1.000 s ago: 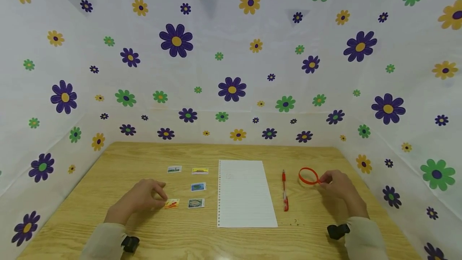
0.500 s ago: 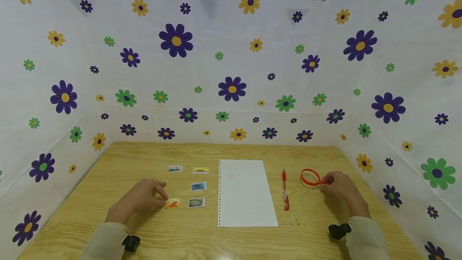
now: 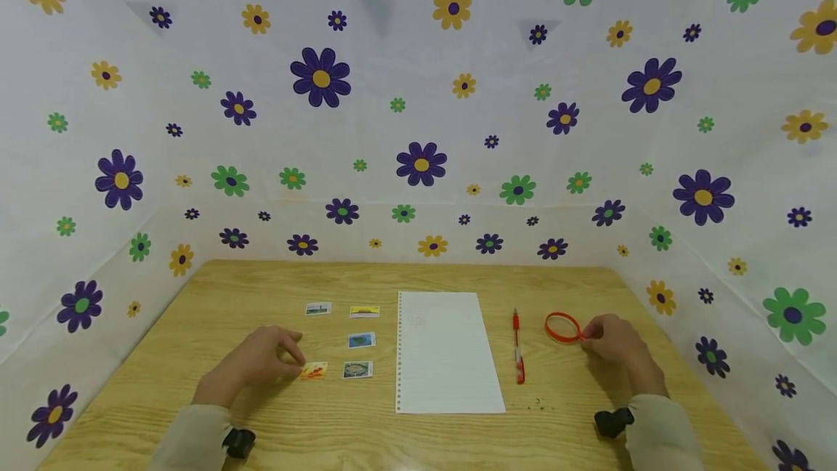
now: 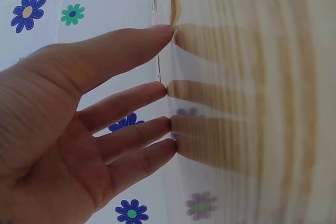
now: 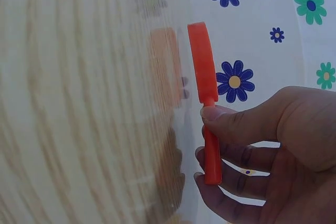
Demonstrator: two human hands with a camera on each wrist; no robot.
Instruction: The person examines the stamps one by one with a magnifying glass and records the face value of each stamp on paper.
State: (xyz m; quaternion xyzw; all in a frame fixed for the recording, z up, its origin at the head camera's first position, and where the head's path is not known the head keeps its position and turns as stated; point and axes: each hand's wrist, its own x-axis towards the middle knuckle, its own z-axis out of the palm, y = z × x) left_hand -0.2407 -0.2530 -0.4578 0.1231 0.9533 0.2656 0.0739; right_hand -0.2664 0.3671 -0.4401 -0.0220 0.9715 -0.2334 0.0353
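My left hand (image 3: 258, 358) rests at the table's left with fingers fairly straight; in the left wrist view its fingertips (image 4: 160, 88) meet the tabletop. Its thumb tip is right at the edge of a yellow-and-red stamp (image 3: 316, 371). To the right of that hand lie several other picture stamps, among them a blue one (image 3: 362, 340) and a round-patterned one (image 3: 357, 370). My right hand (image 3: 617, 344) holds a red magnifying glass (image 5: 203, 61) by its handle (image 5: 212, 156), thumb on one side and fingers on the other. Its round frame tilts a little above the table.
A lined, punched paper sheet (image 3: 451, 355) lies mid-table, with a faint mark near its top left. Between it and the magnifying glass is a red pen (image 3: 516, 347). Small crumbs (image 3: 538, 403) dot the wood below the pen. Flower-printed white cloth (image 3: 418, 115) walls the table's back and sides.
The magnifying glass has shifted slightly to the right and towards me in the right hand. The left hand stays beside the same stamp. Stamps, paper and pen lie as before.
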